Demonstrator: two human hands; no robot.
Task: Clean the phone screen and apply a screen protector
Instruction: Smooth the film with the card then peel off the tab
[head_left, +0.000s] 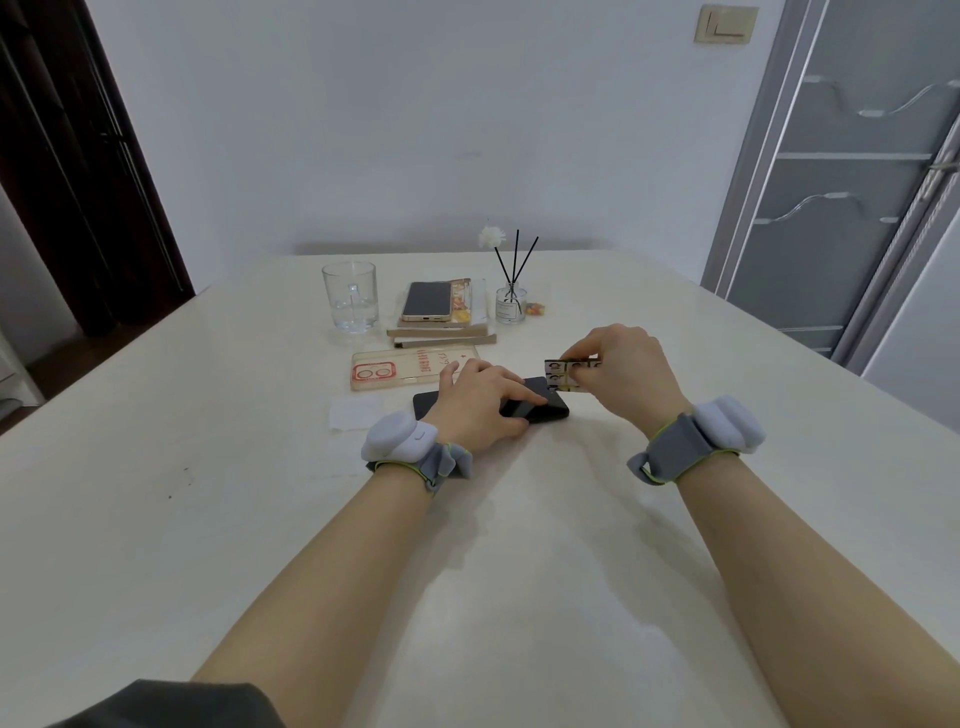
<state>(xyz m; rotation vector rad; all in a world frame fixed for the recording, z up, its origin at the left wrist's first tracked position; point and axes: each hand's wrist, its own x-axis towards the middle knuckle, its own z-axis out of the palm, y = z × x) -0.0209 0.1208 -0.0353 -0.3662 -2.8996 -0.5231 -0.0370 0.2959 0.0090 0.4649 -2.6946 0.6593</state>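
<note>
A black phone (540, 405) lies flat on the white table (208, 519), its long side running left to right. My left hand (480, 402) rests on top of it, fingers spread over the screen and pressing it down. My right hand (621, 366) hovers just past the phone's right end and pinches a small sheet of printed stickers (563, 375) by its right edge. The sheet hangs over the phone's right corner. A thin white wipe or film (353, 413) lies on the table left of the phone.
Behind the phone lie a clear phone case with red print (405, 370), a stack of books (441, 332) with a gold phone (427, 301) on top, a glass of water (352, 296) and a reed diffuser (511, 301). A wall stands behind the table.
</note>
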